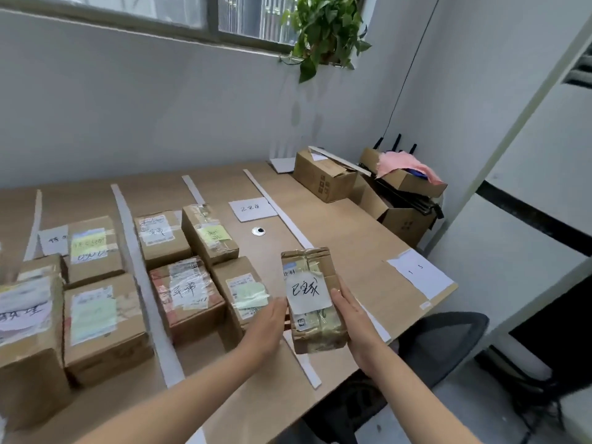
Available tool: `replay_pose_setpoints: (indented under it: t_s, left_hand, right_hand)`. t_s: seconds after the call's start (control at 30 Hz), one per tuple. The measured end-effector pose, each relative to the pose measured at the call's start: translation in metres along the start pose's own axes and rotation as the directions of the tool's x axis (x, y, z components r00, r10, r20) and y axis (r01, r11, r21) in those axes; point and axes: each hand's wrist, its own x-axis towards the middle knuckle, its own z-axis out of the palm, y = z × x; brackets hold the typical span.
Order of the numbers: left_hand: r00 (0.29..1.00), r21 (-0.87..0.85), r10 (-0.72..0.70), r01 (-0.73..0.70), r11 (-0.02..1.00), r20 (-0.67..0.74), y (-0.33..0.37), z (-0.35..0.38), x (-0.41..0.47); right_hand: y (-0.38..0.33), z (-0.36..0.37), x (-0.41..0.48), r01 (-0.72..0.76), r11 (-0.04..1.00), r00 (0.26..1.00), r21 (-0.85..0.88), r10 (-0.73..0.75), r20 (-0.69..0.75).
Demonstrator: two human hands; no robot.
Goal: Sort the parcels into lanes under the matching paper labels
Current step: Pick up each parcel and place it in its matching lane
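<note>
A small brown parcel (312, 299) with a white handwritten note taped on top is held above the table between both hands. My left hand (267, 328) holds its left side and my right hand (355, 318) holds its right side, thumb on the top edge. Beyond it a white paper label (253, 209) lies flat at the head of a lane. White strips (278, 209) divide the wooden table (349, 238) into lanes. Several taped parcels (187, 291) sit in the lanes to the left, each with a handwritten note.
Another paper label (419, 272) lies near the table's right edge. Open cardboard boxes (323, 176) and a pink cloth (403, 165) crowd the far right corner. A small round cable hole (258, 231) is in the table. A dark chair (448, 341) stands at the right.
</note>
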Motion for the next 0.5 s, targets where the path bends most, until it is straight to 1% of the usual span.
replay_pose_setpoints:
  t_s: [0.07, 0.13, 0.2, 0.23, 0.3, 0.37, 0.43, 0.5]
  left_hand:
    - [0.999, -0.035, -0.036, 0.035, 0.999, -0.014, 0.003, 0.01, 0.029]
    - [0.993, -0.077, -0.108, 0.104, 0.992, -0.051, 0.0, 0.02, 0.058]
    - [0.98, -0.128, -0.159, 0.144, 0.981, -0.117, -0.004, 0.03, 0.088]
    - [0.972, -0.12, -0.166, 0.148, 0.982, -0.163, -0.005, 0.035, 0.103]
    - [0.951, -0.077, -0.18, 0.166, 0.983, -0.251, -0.007, 0.045, 0.134]
    - [0.927, -0.016, -0.199, 0.205, 0.979, -0.319, -0.014, 0.051, 0.159]
    - [0.902, 0.068, -0.243, 0.284, 0.956, -0.357, -0.029, 0.052, 0.182]
    - [0.878, 0.17, -0.305, 0.386, 0.907, -0.37, -0.043, 0.053, 0.198]
  right_hand:
    - [-0.004, -0.014, 0.032, -0.013, 1.0, 1.0, 0.005, 0.012, 0.029]
    - [0.0, -0.025, 0.064, -0.042, 0.999, 0.998, 0.019, 0.041, 0.053]
    - [0.008, -0.029, 0.098, -0.064, 0.998, 0.995, -0.003, 0.064, 0.077]
    - [0.014, -0.03, 0.118, -0.064, 0.998, 0.994, -0.02, 0.065, 0.088]
    - [0.026, -0.03, 0.163, -0.071, 0.997, 0.99, -0.035, 0.074, 0.122]
    - [0.038, -0.031, 0.204, -0.119, 0.992, 0.98, -0.05, 0.126, 0.155]
    - [0.056, -0.031, 0.237, -0.202, 0.977, 0.963, -0.076, 0.212, 0.164]
    - [0.082, -0.034, 0.264, -0.263, 0.957, 0.949, -0.125, 0.28, 0.146]
